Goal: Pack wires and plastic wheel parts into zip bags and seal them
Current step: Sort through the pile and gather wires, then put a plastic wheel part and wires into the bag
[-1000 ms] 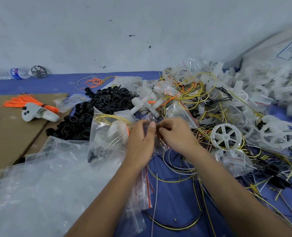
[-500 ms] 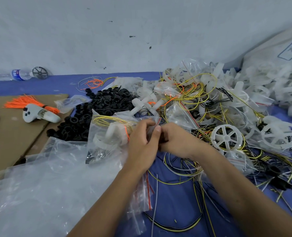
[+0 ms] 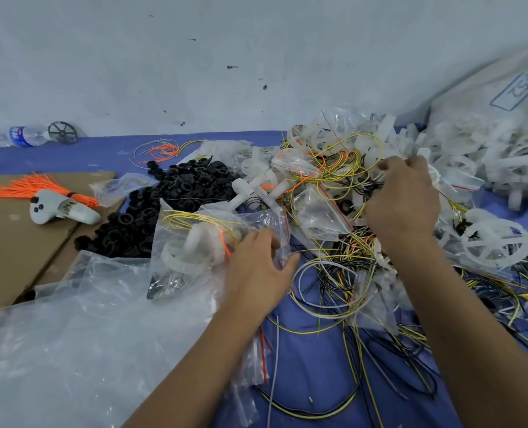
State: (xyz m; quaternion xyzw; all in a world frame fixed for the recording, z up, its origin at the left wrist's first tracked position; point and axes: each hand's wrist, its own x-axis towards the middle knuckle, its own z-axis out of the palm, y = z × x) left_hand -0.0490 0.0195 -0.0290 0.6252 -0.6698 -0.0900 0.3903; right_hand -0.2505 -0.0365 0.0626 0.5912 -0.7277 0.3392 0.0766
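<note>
We see the filled zip bag (image 3: 207, 242) lying on the blue cloth (image 3: 318, 366), between the heap of black rings (image 3: 163, 208) and the tangle of wires (image 3: 343, 273); inside it show a white plastic wheel part, yellow wire and a bit of orange. Our left hand (image 3: 258, 273) pinches the bag's right edge by its red-lined zip strip, thumb and fingers curled onto the plastic. Our right hand (image 3: 403, 202) is well apart from it, up in the pile of wires and white wheel parts (image 3: 497, 245), fingers curled into the tangle; what exactly it grips we cannot tell. A stack of empty clear bags (image 3: 71, 335) lies at lower left. On the cardboard (image 3: 9, 242) rest orange cable ties (image 3: 30, 186) and a white controller (image 3: 61, 208).
</note>
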